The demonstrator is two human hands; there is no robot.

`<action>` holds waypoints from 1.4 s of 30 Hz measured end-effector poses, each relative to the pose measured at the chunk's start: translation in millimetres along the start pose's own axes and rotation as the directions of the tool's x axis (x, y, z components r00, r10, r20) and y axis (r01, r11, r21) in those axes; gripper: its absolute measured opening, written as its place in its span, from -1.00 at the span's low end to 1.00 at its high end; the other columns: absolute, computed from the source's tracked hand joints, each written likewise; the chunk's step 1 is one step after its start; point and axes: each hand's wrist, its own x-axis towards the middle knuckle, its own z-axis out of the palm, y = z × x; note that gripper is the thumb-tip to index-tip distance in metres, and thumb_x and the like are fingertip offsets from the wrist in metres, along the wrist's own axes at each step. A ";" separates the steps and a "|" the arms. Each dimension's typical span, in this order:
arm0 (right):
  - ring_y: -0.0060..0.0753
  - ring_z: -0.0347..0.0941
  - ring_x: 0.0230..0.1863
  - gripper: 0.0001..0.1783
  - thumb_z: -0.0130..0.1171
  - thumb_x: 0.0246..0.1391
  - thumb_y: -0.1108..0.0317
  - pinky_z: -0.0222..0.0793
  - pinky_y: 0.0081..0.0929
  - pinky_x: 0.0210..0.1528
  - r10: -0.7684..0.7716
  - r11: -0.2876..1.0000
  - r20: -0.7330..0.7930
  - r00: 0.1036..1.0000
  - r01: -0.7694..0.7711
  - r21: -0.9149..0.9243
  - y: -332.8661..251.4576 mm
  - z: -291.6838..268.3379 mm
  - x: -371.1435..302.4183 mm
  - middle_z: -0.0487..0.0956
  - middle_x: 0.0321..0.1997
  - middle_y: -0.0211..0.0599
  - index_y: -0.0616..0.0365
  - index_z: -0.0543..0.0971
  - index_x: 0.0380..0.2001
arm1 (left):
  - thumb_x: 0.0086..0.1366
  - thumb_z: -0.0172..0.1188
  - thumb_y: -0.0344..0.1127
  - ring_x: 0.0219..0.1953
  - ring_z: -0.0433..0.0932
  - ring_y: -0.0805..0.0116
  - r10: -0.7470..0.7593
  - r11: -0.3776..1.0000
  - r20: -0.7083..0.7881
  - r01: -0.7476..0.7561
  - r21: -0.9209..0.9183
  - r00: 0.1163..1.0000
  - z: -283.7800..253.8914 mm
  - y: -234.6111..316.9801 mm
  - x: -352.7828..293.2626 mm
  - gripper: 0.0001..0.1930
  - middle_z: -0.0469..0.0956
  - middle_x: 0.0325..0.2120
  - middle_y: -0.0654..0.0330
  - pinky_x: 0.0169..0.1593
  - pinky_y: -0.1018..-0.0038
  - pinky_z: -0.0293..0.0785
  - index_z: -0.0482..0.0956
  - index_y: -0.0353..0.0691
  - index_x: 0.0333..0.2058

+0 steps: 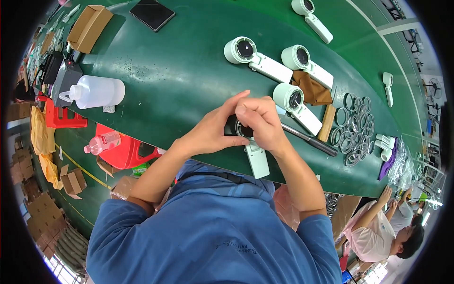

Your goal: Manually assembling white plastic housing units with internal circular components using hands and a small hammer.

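Note:
At the near table edge, my left hand (210, 130) curves round the round head of a pale green handheld fan (257, 161), its thumb against the rim. The fan's handle points toward me. My right hand (262, 124) is closed over the same head, fingers curled in; whatever they pinch there is hidden. Just beyond my right hand lies another pale green fan (307, 119), its dark round face up. Beside my right wrist rests a metal rod with a black grip (322, 146). Two similar fans, one (272, 67) left of the other (319, 74), lie farther back.
Several grey rings (352, 130) are heaped at the right, past a wooden stick (327, 123) and a brown cloth (309, 90). On the left stand a translucent bottle (101, 92) and an open cardboard box (90, 28). A co-worker (373, 232) sits at the lower right.

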 end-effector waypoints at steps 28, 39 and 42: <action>-0.54 0.25 -0.64 -0.65 0.02 0.17 0.42 0.11 -0.50 -0.56 -0.204 0.945 -0.623 0.755 -0.014 -0.327 62.8 -2.9 -192.6 0.37 -0.68 -0.34 0.24 0.38 -0.71 | -0.06 0.40 -0.30 -0.15 0.58 0.31 0.338 0.941 -0.344 -0.307 0.143 0.876 -61.2 15.1 30.4 -0.63 0.60 -0.23 0.14 -0.04 0.41 0.50 0.60 -0.23 -0.22; -0.57 0.33 -0.65 -0.79 0.15 0.12 0.48 0.22 -0.55 -0.55 -0.285 0.865 -0.523 0.803 -0.019 -0.501 56.0 0.1 -198.4 0.42 -0.69 -0.37 0.26 0.52 -0.59 | 0.01 0.39 -0.24 -0.20 0.62 0.18 0.506 0.798 -0.453 -0.199 0.568 0.734 -170.3 -25.8 324.6 -0.67 0.61 -0.26 0.09 -0.09 0.35 0.52 0.58 -0.21 -0.24; -0.58 0.33 -0.65 -0.80 0.17 0.12 0.48 0.21 -0.54 -0.57 -0.203 0.896 -0.600 0.774 -0.101 -0.433 57.5 2.3 -199.0 0.43 -0.69 -0.36 0.27 0.53 -0.58 | 0.02 0.37 -0.12 -0.13 0.61 0.01 0.423 0.826 -0.434 -0.142 0.545 0.796 -163.0 -36.8 344.0 -0.59 0.63 -0.21 0.03 -0.02 0.22 0.51 0.58 -0.20 -0.18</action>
